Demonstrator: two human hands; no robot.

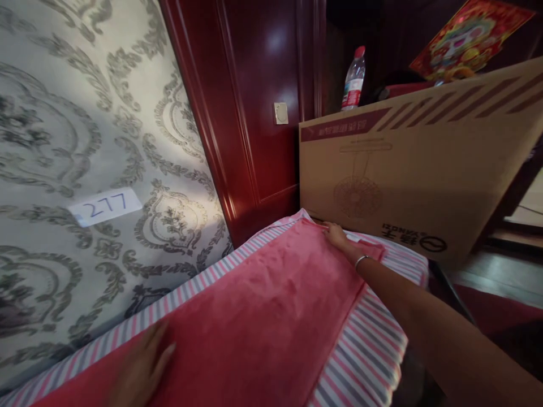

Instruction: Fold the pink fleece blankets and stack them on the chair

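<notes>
A long pink plush cloth (254, 305) lies spread over a sheet with pink, grey and white stripes (365, 345). My left hand (142, 367), slightly blurred, rests on the near left part of the pink cloth with its thumb apart from the fingers. At the far end, my right hand (337, 236) is closed on the cloth's edge, its fingertips partly hidden. A thin silver bracelet (361, 261) circles my right wrist. Shallow wrinkles run across the pink cloth's surface between the hands, and its far right corner is uneven.
A large cardboard box (407, 169) stands just beyond the cloth's far end. Behind it are a plastic bottle (353, 85) with a red cap and a red festive print (464, 42). Patterned wallpaper (102, 135) and a dark red wood panel (263, 68) border the left side.
</notes>
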